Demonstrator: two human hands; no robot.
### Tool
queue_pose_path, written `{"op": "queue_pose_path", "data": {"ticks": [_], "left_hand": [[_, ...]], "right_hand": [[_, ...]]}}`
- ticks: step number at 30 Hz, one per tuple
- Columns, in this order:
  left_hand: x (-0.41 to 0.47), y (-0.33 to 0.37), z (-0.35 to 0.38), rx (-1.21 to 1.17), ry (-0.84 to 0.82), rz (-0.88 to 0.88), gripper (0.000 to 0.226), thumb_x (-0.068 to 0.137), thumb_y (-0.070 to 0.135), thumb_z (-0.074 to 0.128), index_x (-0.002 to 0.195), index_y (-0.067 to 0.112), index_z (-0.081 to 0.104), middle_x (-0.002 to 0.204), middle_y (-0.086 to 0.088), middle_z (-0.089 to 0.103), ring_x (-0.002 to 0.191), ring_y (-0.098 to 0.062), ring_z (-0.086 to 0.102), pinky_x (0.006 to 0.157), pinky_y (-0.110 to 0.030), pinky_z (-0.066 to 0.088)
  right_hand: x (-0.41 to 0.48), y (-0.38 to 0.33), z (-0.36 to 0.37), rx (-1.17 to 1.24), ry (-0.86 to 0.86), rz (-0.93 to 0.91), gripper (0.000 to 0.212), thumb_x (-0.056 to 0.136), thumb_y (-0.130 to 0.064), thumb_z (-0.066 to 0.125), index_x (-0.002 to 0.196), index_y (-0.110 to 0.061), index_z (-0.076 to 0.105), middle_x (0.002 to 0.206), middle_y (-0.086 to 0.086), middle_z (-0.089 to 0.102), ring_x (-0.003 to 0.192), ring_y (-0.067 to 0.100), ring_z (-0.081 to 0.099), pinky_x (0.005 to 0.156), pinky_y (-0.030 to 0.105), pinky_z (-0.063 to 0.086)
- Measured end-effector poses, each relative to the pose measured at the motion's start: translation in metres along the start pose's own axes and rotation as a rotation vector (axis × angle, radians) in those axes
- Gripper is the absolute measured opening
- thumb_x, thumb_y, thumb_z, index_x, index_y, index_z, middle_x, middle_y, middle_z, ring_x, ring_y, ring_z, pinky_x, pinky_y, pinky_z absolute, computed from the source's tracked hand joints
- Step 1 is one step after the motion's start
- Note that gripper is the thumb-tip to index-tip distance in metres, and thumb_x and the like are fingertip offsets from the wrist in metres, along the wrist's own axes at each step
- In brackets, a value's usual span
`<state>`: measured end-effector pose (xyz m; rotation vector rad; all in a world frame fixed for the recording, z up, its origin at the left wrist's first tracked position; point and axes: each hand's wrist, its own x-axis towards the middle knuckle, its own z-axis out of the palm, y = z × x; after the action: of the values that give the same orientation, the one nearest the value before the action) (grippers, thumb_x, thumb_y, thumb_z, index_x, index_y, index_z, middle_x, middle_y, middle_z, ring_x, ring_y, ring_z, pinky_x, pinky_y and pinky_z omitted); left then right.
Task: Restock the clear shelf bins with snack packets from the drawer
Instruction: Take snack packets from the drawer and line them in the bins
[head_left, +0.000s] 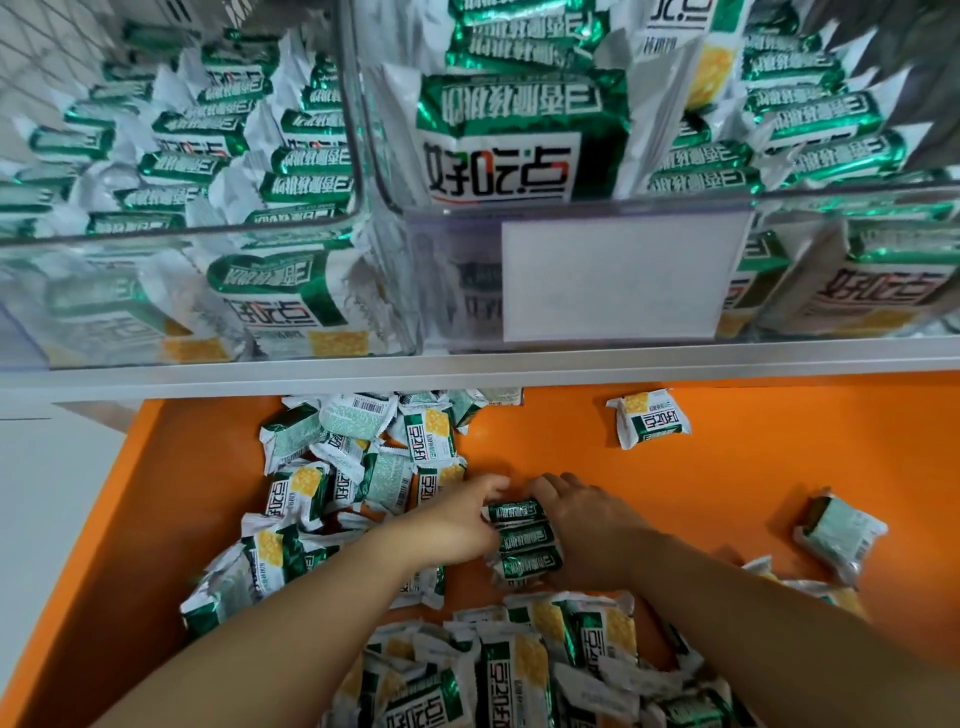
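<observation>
Two clear plastic shelf bins fill the upper half of the view, a left bin (104, 317) and a wider right bin (457, 275), both packed with green-and-white foil snack packets standing on edge. Below them lies the open orange drawer (701, 483), its floor partly covered. A pale grey shelf edge (467, 366) runs across between bins and drawer. In the drawer, a loose heap of snack packets (363, 457) sits at the left, and a second heap (519, 670) spreads along the near edge under the forearms. A blank white label card (618, 278) is fixed to the front of the right bin. The left hand (457, 525) and the right hand (587, 530) meet in the middle of the drawer, fingers curled inward and clasping between them a short row of three packets (524, 540) turned on edge, dark green sides up, just above the drawer floor. A lone packet (652, 418) lies face up near the back of the drawer, and another stray packet (839, 535) rests well apart at the right.
</observation>
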<state>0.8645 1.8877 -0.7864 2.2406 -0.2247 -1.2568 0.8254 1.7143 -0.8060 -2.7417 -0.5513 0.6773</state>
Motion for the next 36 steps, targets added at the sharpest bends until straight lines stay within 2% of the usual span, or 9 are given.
{"op": "queue_pose_path", "data": {"ticks": [2,5,9,12,18,24,29,32,36], "left_hand": [[-0.011,0.012,-0.003,0.098,-0.023,0.009,0.08,0.086,0.011,0.064,0.149,0.031,0.019,0.142,-0.001,0.039,0.116,-0.016,0.05,0.094,-0.028,0.047],[-0.034,0.028,-0.011,0.18,0.003,0.067,0.086,0.087,0.011,0.064,0.152,0.027,0.01,0.136,-0.001,0.044,0.098,-0.013,0.05,0.069,-0.019,0.043],[-0.071,0.048,-0.023,0.168,0.045,0.131,0.092,0.085,0.012,0.067,0.152,0.026,0.005,0.147,-0.002,0.038,0.109,-0.014,0.051,0.083,-0.021,0.045],[-0.107,0.067,-0.03,0.09,0.058,0.192,0.09,0.085,0.008,0.066,0.151,0.03,0.009,0.149,-0.005,0.033,0.093,-0.011,0.058,0.068,-0.017,0.049],[-0.19,0.101,-0.036,0.013,0.164,0.353,0.081,0.086,0.01,0.065,0.148,0.034,0.019,0.138,0.005,0.042,0.091,-0.014,0.062,0.078,-0.032,0.053],[-0.259,0.13,-0.038,-0.229,0.425,0.613,0.053,0.093,0.026,0.058,0.136,0.046,0.034,0.125,0.021,0.043,0.091,0.02,0.055,0.08,-0.01,0.048],[-0.269,0.15,-0.045,-0.211,0.729,0.761,0.043,0.094,0.019,0.056,0.129,0.04,0.045,0.123,0.023,0.051,0.11,0.009,0.05,0.09,-0.011,0.042],[-0.26,0.147,-0.055,0.028,0.954,0.707,0.043,0.093,0.014,0.054,0.133,0.029,0.049,0.129,0.015,0.045,0.119,0.004,0.039,0.101,-0.013,0.027],[-0.245,0.14,-0.067,0.172,1.046,0.611,0.045,0.092,0.017,0.054,0.135,0.026,0.048,0.141,0.01,0.037,0.133,-0.009,0.03,0.111,-0.027,0.023]], "right_hand": [[-0.005,-0.003,-0.012,-0.02,0.009,-0.006,0.081,0.073,-0.054,0.072,0.133,-0.017,0.033,0.128,0.003,0.049,0.116,0.021,0.045,0.093,0.034,0.041],[-0.017,-0.01,-0.035,-0.056,0.014,0.003,0.08,0.072,-0.052,0.074,0.131,-0.017,0.033,0.122,0.005,0.052,0.112,0.021,0.047,0.092,0.033,0.043],[-0.043,-0.025,-0.073,-0.114,0.039,-0.009,0.081,0.071,-0.051,0.074,0.131,-0.018,0.032,0.119,0.008,0.052,0.11,0.023,0.048,0.088,0.033,0.045],[-0.073,-0.043,-0.104,-0.143,0.061,-0.046,0.079,0.07,-0.054,0.073,0.127,-0.015,0.035,0.113,0.01,0.054,0.106,0.024,0.05,0.084,0.034,0.047],[-0.141,-0.081,-0.17,-0.162,0.137,-0.058,0.076,0.069,-0.05,0.075,0.125,-0.018,0.034,0.109,0.006,0.052,0.1,0.021,0.051,0.078,0.033,0.048],[-0.203,-0.101,-0.226,0.007,0.34,-0.069,0.071,0.063,-0.057,0.075,0.115,-0.031,0.033,0.1,-0.009,0.053,0.089,0.01,0.055,0.076,0.034,0.05],[-0.219,-0.098,-0.27,0.049,0.484,-0.025,0.087,0.061,-0.057,0.076,0.128,-0.029,0.029,0.105,-0.004,0.059,0.089,0.012,0.06,0.075,0.041,0.053],[-0.213,-0.088,-0.297,-0.001,0.569,0.042,0.093,0.054,-0.062,0.072,0.129,-0.026,0.029,0.098,0.003,0.061,0.086,0.018,0.06,0.071,0.045,0.053],[-0.195,-0.074,-0.322,-0.097,0.617,0.141,0.091,0.061,-0.047,0.082,0.129,-0.013,0.032,0.101,0.001,0.056,0.089,0.022,0.057,0.076,0.041,0.051]]}}
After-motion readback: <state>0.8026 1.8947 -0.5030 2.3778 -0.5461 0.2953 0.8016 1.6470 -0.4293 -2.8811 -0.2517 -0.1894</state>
